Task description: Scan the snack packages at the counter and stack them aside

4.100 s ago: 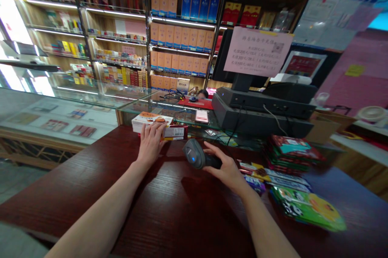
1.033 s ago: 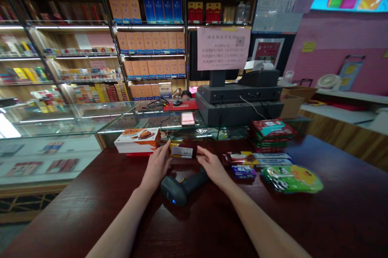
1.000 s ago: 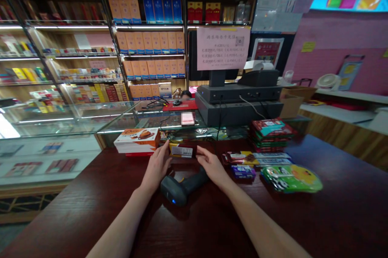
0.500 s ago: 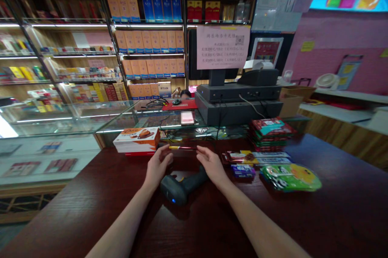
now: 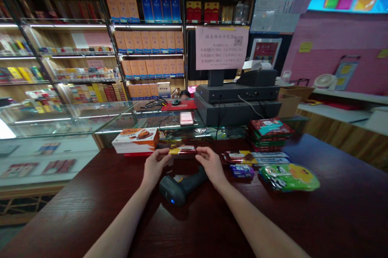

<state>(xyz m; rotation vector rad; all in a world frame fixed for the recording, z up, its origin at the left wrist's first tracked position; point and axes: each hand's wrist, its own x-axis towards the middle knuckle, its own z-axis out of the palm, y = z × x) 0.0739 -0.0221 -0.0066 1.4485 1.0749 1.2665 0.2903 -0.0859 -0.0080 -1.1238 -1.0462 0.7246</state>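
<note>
Since the previous frame, the flat red-and-gold packet [image 5: 182,150] has tilted from edge-on to show a narrow strip of its face. Left hand [image 5: 155,165] pinches its left end; right hand [image 5: 211,164] pinches its right end. Both grips are narrow, thumb above and fingers below, and the packet spans the gap between the hands, just above the dark wood counter [image 5: 91,205]. Its barcode and small print cannot be read at this angle.

Barcode scanner [image 5: 178,188] lies on the counter directly below the hands, not touching the packet; its blue light [image 5: 172,201] is visible and its handle runs under the right hand. Left of the hands sits an orange-and-white box [image 5: 135,140] printed with a baked pastry; brand lettering too blurred to confirm. Right: stacked red-green packets [image 5: 268,133], flat snack packets [image 5: 254,158], small purple packet [image 5: 241,170], green panda-print packet [image 5: 289,177].

Far: pink notice [image 5: 222,48] above the till terminal [image 5: 236,104], with Chinese text and a QR code, the fine print illegible. A pink slip [image 5: 186,118] inside the glass display case [image 5: 145,122] is pixelated.
</note>
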